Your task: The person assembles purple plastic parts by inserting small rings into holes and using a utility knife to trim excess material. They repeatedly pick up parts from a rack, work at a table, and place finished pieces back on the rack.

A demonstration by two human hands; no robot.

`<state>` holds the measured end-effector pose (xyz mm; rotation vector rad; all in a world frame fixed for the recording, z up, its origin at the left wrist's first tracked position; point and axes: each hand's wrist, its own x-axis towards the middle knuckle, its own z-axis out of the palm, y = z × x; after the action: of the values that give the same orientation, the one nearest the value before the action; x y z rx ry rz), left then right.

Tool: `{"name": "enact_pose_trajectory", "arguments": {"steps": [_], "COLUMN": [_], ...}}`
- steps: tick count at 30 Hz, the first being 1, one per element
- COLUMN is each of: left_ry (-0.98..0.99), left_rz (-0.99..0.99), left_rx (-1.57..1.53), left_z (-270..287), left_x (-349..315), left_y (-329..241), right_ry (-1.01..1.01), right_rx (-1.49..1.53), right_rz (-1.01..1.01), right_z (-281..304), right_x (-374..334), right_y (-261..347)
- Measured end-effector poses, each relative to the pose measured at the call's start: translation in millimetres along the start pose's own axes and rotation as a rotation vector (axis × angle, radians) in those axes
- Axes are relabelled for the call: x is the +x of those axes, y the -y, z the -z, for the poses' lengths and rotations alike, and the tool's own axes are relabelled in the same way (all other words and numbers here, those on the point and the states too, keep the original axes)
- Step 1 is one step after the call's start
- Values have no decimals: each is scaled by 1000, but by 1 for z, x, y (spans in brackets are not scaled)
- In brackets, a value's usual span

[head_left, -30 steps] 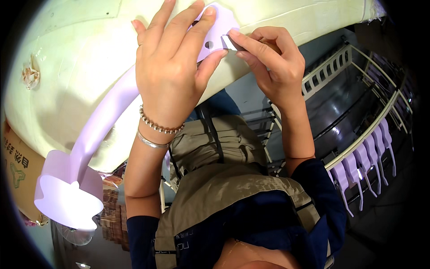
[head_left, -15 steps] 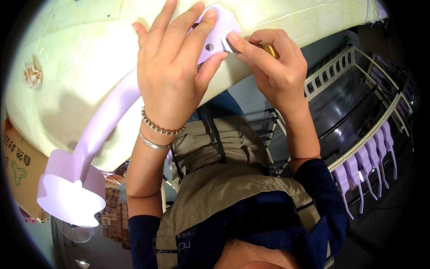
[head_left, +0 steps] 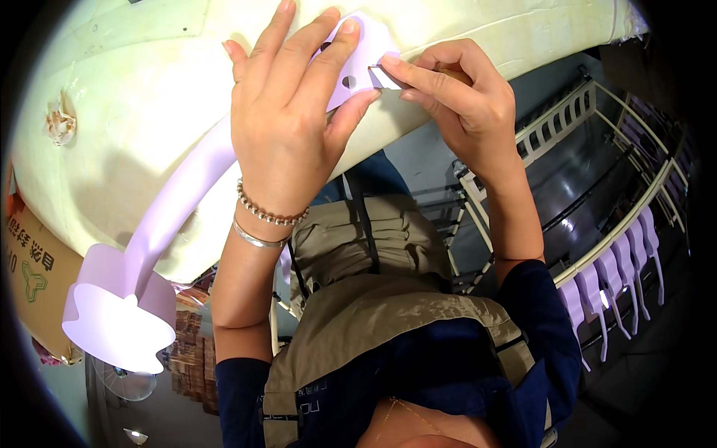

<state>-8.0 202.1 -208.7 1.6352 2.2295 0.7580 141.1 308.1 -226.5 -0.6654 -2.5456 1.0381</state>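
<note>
A flat lilac plastic part point(head_left: 364, 41) with dark round holes lies at the near edge of the pale table point(head_left: 89, 60). My left hand point(head_left: 287, 93) is spread over it, fingertips pressing on top and the thumb along its lower edge. In my right hand point(head_left: 467, 97) is a small knife point(head_left: 388, 79), pinched between thumb and bent fingers, its blade pointing at the part's right edge. My right thumb tip rests on that edge too. The knife's handle is mostly hidden in my palm.
A lilac curved arm point(head_left: 183, 190) runs from behind my left wrist to an apple-shaped, brightly lit lamp head point(head_left: 119, 328). A crumpled whitish scrap point(head_left: 60, 123) lies at left, above a cardboard box point(head_left: 37, 257). On the right, several lilac pieces point(head_left: 616, 261) hang from a cream metal rack point(head_left: 612, 246).
My right hand has shifted slightly up and right, with the knife turned so its blade shows brighter and the golden handle is less visible. My left hand stays almost in place on the part.
</note>
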Motion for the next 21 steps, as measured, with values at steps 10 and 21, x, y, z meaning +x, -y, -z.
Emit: {"name": "enact_pose_trajectory", "arguments": {"steps": [10, 21], "left_ry": [15, 14], "left_rz": [12, 9], "left_rx": [11, 3], "left_z": [0, 1], "left_x": [1, 0], "left_y": [-2, 0], "right_ry": [-21, -6], "right_rx": [-203, -12], "right_rz": [128, 49], "right_z": [-1, 0], "right_x": [0, 5], "right_y": [-2, -6]}}
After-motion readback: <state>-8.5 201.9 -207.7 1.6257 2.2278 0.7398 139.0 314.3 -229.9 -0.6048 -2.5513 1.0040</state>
